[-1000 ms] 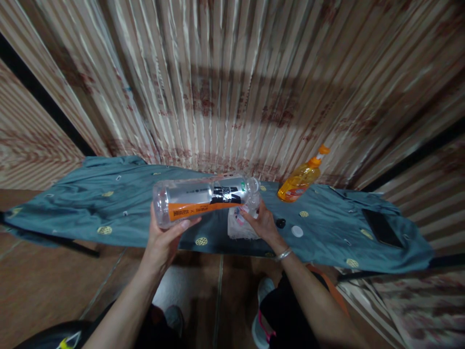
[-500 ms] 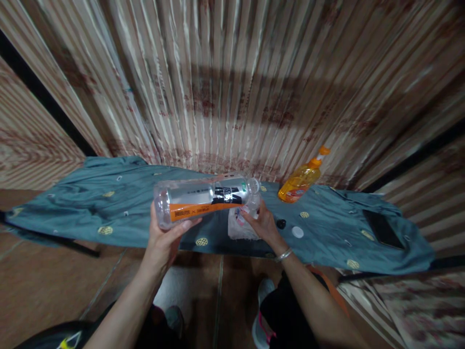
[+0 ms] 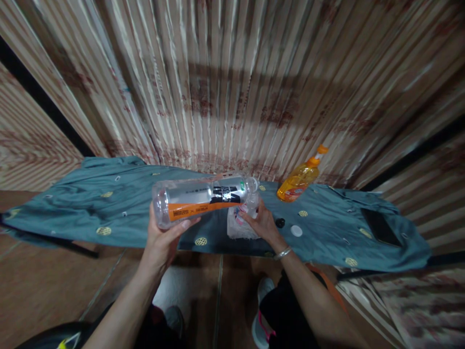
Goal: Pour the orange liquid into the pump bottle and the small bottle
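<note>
Little changes since second ago. Left hand [image 3: 163, 238] still wraps big bottle [image 3: 203, 198], held flat above near middle of table [image 3: 109, 206]. Right hand [image 3: 263, 224] still grips small clear container [image 3: 239, 224] at bottle mouth; same step continues.

Clear bottle [image 3: 203, 199] with silver, black and orange label. Teal cloth [image 3: 109, 203] dotted with gold roundels. Orange-yellow bottle [image 3: 300, 182], orange cap. White lid [image 3: 296, 230], black cap [image 3: 279, 223]. Beige-and-brown striped curtain [image 3: 232, 82].

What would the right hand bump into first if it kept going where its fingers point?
The right hand would likely meet the mouth of the clear bottle in the left hand; depth is unclear.
</note>
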Demonstrator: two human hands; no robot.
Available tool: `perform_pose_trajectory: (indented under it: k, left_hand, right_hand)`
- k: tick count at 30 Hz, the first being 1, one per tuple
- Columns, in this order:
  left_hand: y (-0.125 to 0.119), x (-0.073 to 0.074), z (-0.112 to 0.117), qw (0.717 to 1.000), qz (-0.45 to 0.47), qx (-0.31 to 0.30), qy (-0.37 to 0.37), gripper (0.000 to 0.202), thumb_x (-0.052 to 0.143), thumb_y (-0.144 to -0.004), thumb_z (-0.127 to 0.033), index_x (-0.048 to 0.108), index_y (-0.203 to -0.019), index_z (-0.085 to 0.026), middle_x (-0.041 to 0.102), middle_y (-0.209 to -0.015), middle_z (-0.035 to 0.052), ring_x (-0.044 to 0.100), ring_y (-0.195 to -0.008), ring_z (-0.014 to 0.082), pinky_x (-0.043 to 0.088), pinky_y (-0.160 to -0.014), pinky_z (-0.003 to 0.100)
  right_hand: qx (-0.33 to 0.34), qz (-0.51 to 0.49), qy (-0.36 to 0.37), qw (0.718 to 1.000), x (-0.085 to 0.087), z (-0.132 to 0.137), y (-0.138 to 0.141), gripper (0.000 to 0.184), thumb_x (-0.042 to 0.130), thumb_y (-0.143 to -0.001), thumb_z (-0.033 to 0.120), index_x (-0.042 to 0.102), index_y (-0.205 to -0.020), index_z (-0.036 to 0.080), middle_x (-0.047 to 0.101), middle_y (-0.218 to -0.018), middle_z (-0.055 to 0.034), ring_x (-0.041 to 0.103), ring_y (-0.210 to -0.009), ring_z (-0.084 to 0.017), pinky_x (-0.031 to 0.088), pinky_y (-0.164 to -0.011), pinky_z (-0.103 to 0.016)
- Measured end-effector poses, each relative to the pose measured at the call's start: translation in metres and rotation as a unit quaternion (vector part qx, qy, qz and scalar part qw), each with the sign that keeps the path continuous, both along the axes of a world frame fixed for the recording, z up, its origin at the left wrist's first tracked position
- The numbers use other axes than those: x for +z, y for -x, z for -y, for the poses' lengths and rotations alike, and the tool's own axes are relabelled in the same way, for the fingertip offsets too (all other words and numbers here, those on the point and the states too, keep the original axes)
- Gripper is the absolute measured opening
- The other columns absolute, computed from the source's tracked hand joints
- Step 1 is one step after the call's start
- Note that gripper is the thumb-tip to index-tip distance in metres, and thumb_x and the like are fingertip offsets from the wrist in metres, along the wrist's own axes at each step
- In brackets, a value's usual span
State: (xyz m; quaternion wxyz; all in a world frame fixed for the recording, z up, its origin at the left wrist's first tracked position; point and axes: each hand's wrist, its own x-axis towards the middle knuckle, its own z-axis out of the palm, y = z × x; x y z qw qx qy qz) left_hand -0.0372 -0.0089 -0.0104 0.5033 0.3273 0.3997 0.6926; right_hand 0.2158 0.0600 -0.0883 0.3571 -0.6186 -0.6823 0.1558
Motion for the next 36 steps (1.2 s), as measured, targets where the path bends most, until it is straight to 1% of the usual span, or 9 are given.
perform_pose_trajectory:
  k: [6, 12, 18, 21, 24, 26, 28, 32, 36]
  left_hand:
    - [0.0006, 0.0002, 0.0006, 1.0, 0.005, -0.003, -0.002, 0.083, 0.087, -0.052, -0.016, 0.05, -0.126, -0.026, 0.068, -0.103, 0.0033, 0.067, -0.095, 0.0264, 0.057, -0.083, 0.048]
    - [0.0011, 0.0008, 0.0012, 1.0, -0.004, -0.002, -0.001, 0.089, 0.086, -0.052, -0.017, 0.047, -0.132, -0.028, 0.069, -0.102, 0.0028, 0.067, -0.096, 0.0262, 0.056, -0.083, 0.047]
    - [-0.0002, 0.0013, 0.0019, 1.0, -0.003, -0.001, -0.007, 0.091, 0.086, -0.053, -0.017, 0.045, -0.133, -0.027, 0.068, -0.104, 0.0041, 0.067, -0.092, 0.0244, 0.057, -0.082, 0.046]
    - [-0.0013, 0.003, 0.0028, 1.0, -0.004, -0.002, -0.006, 0.096, 0.086, -0.054, -0.017, 0.04, -0.138, -0.028, 0.067, -0.105, 0.0038, 0.067, -0.092, 0.0241, 0.057, -0.083, 0.045]
    - [-0.0018, 0.0043, 0.0033, 1.0, 0.001, 0.001, -0.01, 0.099, 0.087, -0.053, -0.017, 0.038, -0.139, -0.029, 0.068, -0.107, 0.0038, 0.067, -0.092, 0.025, 0.056, -0.084, 0.048]
    - [-0.0015, 0.0046, 0.0033, 1.0, 0.001, 0.002, -0.01, 0.099, 0.086, -0.053, -0.017, 0.039, -0.139, -0.028, 0.068, -0.106, 0.0038, 0.068, -0.092, 0.0252, 0.056, -0.084, 0.049]
    - [-0.0011, 0.0048, 0.0031, 1.0, -0.003, 0.001, -0.007, 0.096, 0.086, -0.053, -0.017, 0.04, -0.138, -0.027, 0.069, -0.103, 0.0035, 0.068, -0.092, 0.0249, 0.056, -0.084, 0.048]
    - [-0.0007, 0.0052, 0.003, 1.0, -0.007, 0.001, -0.004, 0.09, 0.086, -0.053, -0.017, 0.046, -0.133, -0.026, 0.07, -0.098, 0.0025, 0.068, -0.091, 0.0248, 0.055, -0.085, 0.047]
    - [-0.0015, 0.0054, 0.0031, 1.0, -0.008, 0.005, -0.003, 0.08, 0.085, -0.054, -0.018, 0.052, -0.126, -0.024, 0.071, -0.096, 0.0024, 0.068, -0.09, 0.0254, 0.055, -0.085, 0.048]
  right_hand:
    - [0.003, 0.008, 0.002, 1.0, -0.0007, -0.0005, -0.0001, 0.06, 0.066, -0.081, 0.046, 0.045, -0.127, 0.013, 0.071, -0.097, -0.0112, 0.07, -0.087, -0.028, 0.053, -0.078, -0.037]
    - [-0.002, 0.008, 0.002, 1.0, -0.0004, -0.0011, 0.0013, 0.046, 0.066, -0.08, 0.043, 0.049, -0.114, 0.017, 0.071, -0.094, -0.0097, 0.07, -0.084, -0.027, 0.053, -0.078, -0.038]
    - [-0.003, -0.004, -0.003, 1.0, -0.0006, -0.0007, 0.0022, 0.049, 0.065, -0.079, 0.045, 0.049, -0.116, 0.017, 0.07, -0.091, -0.0102, 0.069, -0.079, -0.027, 0.054, -0.075, -0.043]
    - [0.001, -0.004, -0.007, 1.0, 0.0002, 0.0002, 0.0022, 0.047, 0.064, -0.08, 0.045, 0.049, -0.115, 0.018, 0.07, -0.091, -0.0093, 0.069, -0.081, -0.027, 0.054, -0.075, -0.041]
    - [0.001, 0.003, -0.005, 1.0, 0.0004, 0.0009, 0.0019, 0.044, 0.064, -0.082, 0.045, 0.05, -0.112, 0.017, 0.07, -0.088, -0.0083, 0.069, -0.078, -0.026, 0.054, -0.073, -0.039]
    - [0.0, 0.004, -0.007, 1.0, -0.0004, 0.0007, 0.0017, 0.046, 0.063, -0.082, 0.046, 0.049, -0.114, 0.016, 0.07, -0.089, -0.0089, 0.069, -0.078, -0.026, 0.054, -0.073, -0.039]
    - [0.004, 0.002, -0.015, 1.0, -0.0017, 0.0003, 0.0016, 0.052, 0.063, -0.081, 0.046, 0.047, -0.121, 0.016, 0.07, -0.095, -0.0104, 0.069, -0.081, -0.027, 0.054, -0.075, -0.039]
    - [0.007, -0.016, -0.021, 1.0, -0.0036, 0.0001, 0.0023, 0.066, 0.064, -0.081, 0.044, 0.039, -0.134, 0.014, 0.07, -0.103, -0.0134, 0.069, -0.088, -0.029, 0.054, -0.08, -0.043]
    - [0.01, -0.031, -0.022, 0.999, -0.0025, 0.0012, 0.0033, 0.073, 0.066, -0.08, 0.04, 0.031, -0.14, 0.018, 0.068, -0.11, -0.0148, 0.068, -0.095, -0.03, 0.053, -0.085, -0.05]
